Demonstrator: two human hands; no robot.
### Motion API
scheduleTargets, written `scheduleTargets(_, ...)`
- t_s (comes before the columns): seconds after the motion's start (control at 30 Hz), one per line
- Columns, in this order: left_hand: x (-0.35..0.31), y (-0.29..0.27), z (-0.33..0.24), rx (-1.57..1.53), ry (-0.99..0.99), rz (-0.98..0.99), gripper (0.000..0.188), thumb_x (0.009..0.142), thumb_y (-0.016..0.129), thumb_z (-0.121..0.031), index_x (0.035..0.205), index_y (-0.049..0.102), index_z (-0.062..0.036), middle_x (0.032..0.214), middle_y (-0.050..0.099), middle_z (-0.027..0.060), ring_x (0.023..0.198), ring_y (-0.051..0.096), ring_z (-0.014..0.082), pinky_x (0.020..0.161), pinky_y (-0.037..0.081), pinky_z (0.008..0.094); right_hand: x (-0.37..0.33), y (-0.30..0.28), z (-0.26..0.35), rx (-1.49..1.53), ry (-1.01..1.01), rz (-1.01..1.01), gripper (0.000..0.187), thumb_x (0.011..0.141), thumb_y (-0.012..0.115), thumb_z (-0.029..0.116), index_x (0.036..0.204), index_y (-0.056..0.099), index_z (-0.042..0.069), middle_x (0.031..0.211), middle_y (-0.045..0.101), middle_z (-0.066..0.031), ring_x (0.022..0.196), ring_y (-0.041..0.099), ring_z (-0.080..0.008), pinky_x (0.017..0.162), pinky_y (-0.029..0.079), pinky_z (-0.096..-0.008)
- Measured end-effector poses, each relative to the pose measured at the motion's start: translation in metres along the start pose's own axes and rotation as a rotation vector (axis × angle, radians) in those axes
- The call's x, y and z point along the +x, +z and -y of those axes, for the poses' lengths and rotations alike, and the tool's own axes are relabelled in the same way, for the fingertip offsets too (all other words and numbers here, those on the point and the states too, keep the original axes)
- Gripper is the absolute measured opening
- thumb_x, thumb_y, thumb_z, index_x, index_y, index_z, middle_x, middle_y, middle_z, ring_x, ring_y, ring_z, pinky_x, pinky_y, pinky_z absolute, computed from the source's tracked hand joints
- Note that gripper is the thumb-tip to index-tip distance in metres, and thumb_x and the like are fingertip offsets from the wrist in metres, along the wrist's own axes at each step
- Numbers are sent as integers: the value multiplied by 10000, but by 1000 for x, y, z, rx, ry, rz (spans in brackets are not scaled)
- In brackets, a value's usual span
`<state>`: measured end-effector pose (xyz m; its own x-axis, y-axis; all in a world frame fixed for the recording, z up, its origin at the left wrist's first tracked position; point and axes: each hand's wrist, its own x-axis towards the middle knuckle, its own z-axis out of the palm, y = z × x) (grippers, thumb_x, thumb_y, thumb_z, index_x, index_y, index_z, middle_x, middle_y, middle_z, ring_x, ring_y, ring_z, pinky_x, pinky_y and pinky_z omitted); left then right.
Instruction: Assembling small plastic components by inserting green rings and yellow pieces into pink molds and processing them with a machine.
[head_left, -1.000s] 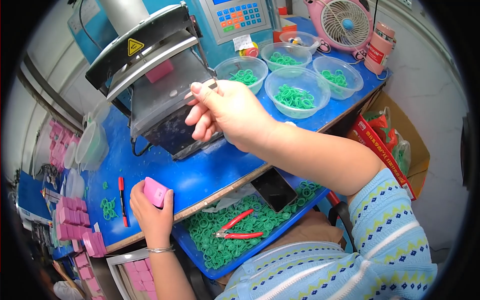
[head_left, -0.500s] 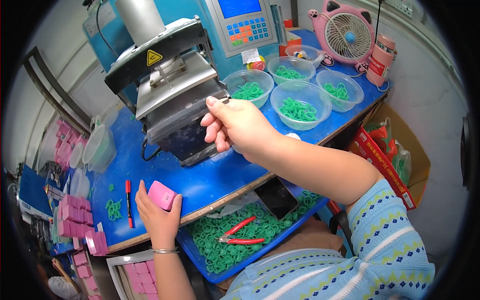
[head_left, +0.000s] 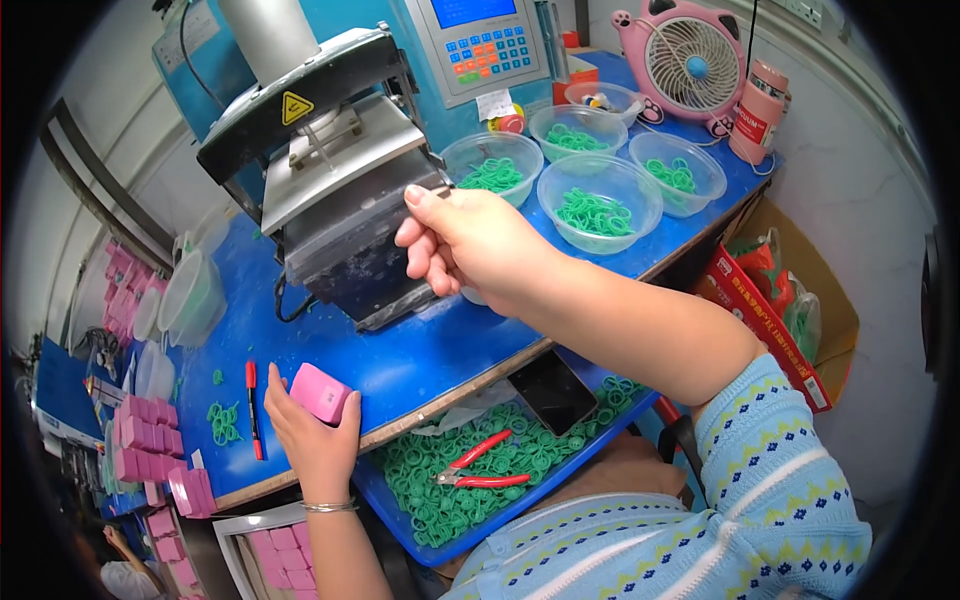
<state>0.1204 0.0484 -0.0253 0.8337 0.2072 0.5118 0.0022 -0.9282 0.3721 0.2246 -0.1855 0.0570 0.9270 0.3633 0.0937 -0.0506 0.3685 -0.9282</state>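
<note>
My left hand (head_left: 317,445) rests by the near table edge, thumb and fingers around a small pink box (head_left: 320,392). In front of the press's dark lower block (head_left: 360,240), my right hand (head_left: 462,240) is closed, thumb pressed on the curled index finger. Whatever the right fingers pinch, if anything, is too small or hidden to make out. Above that block sits the press's silver upper plate (head_left: 335,165), under a black frame with a yellow warning sign. Beside the left hand lies a black marker with red ends (head_left: 254,410).
Several clear bowls (head_left: 600,232) of green rings stand right of the press. Below the table edge, a blue tray (head_left: 530,522) holds green rings and red-handled cutters (head_left: 480,465); a black phone (head_left: 552,392) lies at its far side. Pink boxes (head_left: 148,440) are stacked at left.
The view has shifted slightly, moving the press and table a little left and up in the picture. Both hands keep nearly the same pose and place.
</note>
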Motion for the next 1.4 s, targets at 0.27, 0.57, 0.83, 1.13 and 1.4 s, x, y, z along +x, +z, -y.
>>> scheduleTargets(0.27, -10, -9, 21, -289, -73, -16, 904, 624, 776, -204, 1339, 270, 17, 1100, 498, 188, 1017, 498, 326, 914, 382, 394, 8, 6, -9, -65, -39, -30, 411, 927, 470, 383, 785, 566, 10, 600, 593, -77, 411, 505, -101, 385, 383, -220)
scheduleTargets(0.57, -136, -75, 128, 359, 218, -119, 833, 565, 748, -103, 1278, 333, 10, 1206, 430, 194, 1092, 441, 364, 943, 364, 454, -49, 16, -71, -1290, -404, 340, 206, 761, 663, 148, 680, 529, 14, 584, 499, -110, 522, 498, -244, 481, 369, -342)
scheduleTargets(0.83, -255, -168, 277, 549, -887, -126, 819, 646, 749, -127, 1310, 305, 51, 1297, 403, 235, 1164, 435, 339, 1008, 336, 390, -52, 23, -90, -1368, -624, 244, 251, 701, 694, 57, 619, 458, 33, 564, 455, -103, 499, 454, -263, 468, 337, -355)
scheduleTargets(1.13, -279, -174, 310, -200, -1258, -38, 902, 650, 732, -93, 1388, 222, 0, 1311, 436, 216, 1102, 517, 302, 931, 420, 356, -51, 24, -92, -1371, -611, 233, 247, 711, 683, 17, 629, 450, 21, 566, 441, -105, 487, 437, -248, 458, 324, -334)
scheduleTargets(1.4, -304, -200, 306, 443, -1089, 572, 998, 562, 765, -110, 1393, 216, -39, 1235, 477, 240, 1112, 500, 363, 938, 423, 379, -51, 26, -92, -1346, -604, 210, 235, 728, 672, 22, 637, 455, 17, 564, 438, -101, 486, 435, -235, 460, 324, -322)
